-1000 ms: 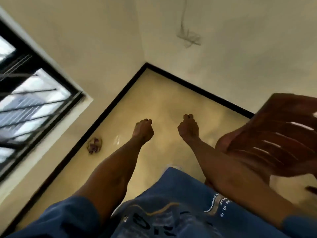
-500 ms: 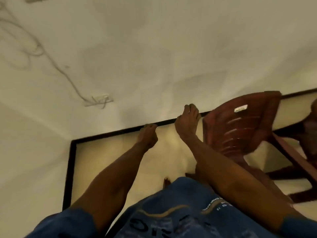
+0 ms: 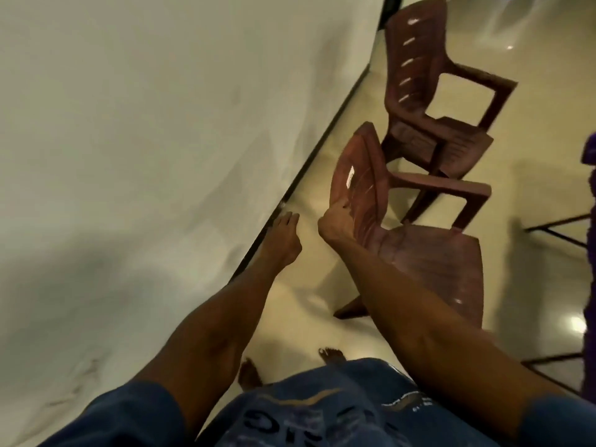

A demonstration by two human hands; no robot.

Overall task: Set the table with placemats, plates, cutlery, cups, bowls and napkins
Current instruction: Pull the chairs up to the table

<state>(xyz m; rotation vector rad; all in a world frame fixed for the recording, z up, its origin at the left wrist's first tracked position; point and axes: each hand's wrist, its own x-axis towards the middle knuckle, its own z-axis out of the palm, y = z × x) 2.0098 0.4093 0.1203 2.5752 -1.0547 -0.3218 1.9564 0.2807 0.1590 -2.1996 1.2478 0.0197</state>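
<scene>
Two brown plastic armchairs stand on the glossy cream floor (image 3: 532, 53) beside the pale wall (image 3: 145, 140). The near chair (image 3: 432, 253) sits just in front of the far chair (image 3: 419, 91). A black skirting strip (image 3: 309, 166) runs along the wall base. A purple object (image 3: 591, 253), possibly cloth, occupies the right edge.
</scene>
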